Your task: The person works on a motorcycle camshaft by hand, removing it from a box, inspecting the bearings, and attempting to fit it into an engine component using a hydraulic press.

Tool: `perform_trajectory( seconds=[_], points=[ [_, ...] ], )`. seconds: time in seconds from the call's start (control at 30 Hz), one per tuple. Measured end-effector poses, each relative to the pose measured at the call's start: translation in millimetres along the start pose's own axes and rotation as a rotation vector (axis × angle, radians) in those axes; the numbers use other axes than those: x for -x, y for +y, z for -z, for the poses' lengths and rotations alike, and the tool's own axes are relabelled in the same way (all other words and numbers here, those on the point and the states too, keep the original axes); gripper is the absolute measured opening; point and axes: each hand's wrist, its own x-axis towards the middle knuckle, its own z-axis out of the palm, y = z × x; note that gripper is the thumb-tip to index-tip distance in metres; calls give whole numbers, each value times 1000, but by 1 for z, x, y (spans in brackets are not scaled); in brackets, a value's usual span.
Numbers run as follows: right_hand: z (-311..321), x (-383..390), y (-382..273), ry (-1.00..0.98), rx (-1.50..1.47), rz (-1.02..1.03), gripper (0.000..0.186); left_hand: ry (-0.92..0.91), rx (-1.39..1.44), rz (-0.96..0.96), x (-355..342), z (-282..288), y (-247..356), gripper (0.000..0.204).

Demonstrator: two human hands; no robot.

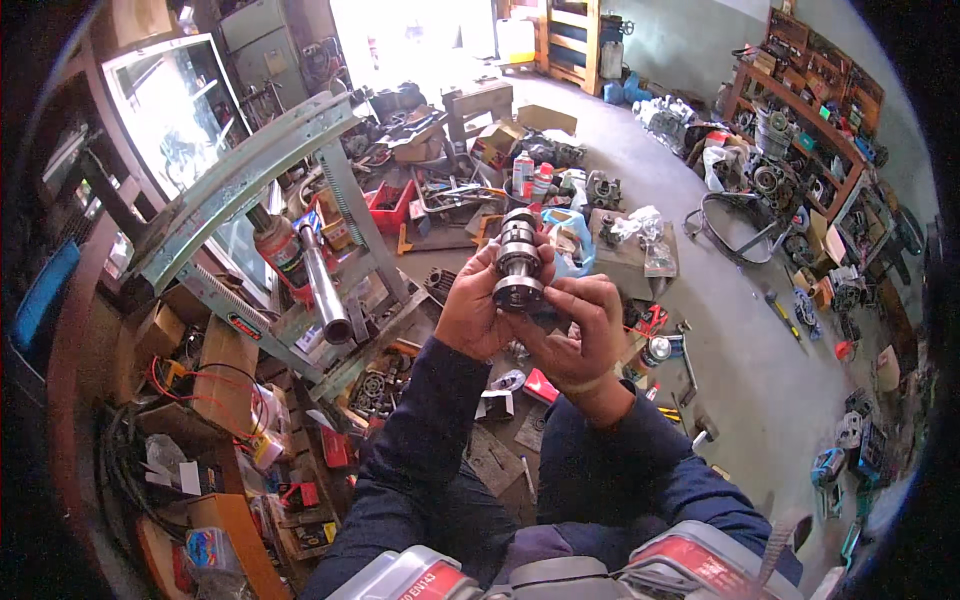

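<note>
A short, shiny steel camshaft point(519, 262) with round lobes and a flanged end is held up in front of me, its flange toward me. My left hand point(472, 312) is closed round its left side. My right hand point(578, 335) has its fingers curled against the flange's lower right edge, touching the part. Some fingertips are hidden behind the camshaft and the other hand. Below my hands, between my knees, a small red-and-white box point(541, 386) lies among loose parts.
A grey steel press frame point(240, 190) stands at the left, with a metal tube point(322, 285) leaning out toward me. Spray cans point(523, 172) and a red bin point(391, 206) sit ahead. Engine parts line the right wall, near a hammer point(783, 318) on the floor. Cardboard boxes point(228, 372) crowd the lower left.
</note>
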Motion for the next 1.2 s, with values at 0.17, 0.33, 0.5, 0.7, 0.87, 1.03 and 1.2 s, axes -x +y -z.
perform_trajectory(
  seconds=[0.17, 0.33, 0.5, 0.7, 0.87, 1.03, 1.2],
  points=[
    [-4, 3, 2, -18, -45, -1, 54, 14, 51, -20, -1, 0, 1, 38],
    [-6, 2, -3, -7, 2, -58, 56, 16, -51, -53, -1, 7, 5, 35],
    [-10, 0, -4, 35, 7, -132, 58, 42, -167, -108, -4, 14, 4, 35],
    [-10, 2, -3, 31, 81, -148, 59, 122, -202, -119, -3, 12, 0, 36],
    [-6, -4, -7, 14, 81, -112, 60, 105, -152, -76, 0, 10, 1, 35],
    [-5, 0, -2, 28, 49, -146, 59, 114, -203, -35, 1, 1, -3, 37],
    [-6, 1, -3, -15, 78, -184, 60, 125, -207, -47, 3, 5, -2, 38]
  ],
)
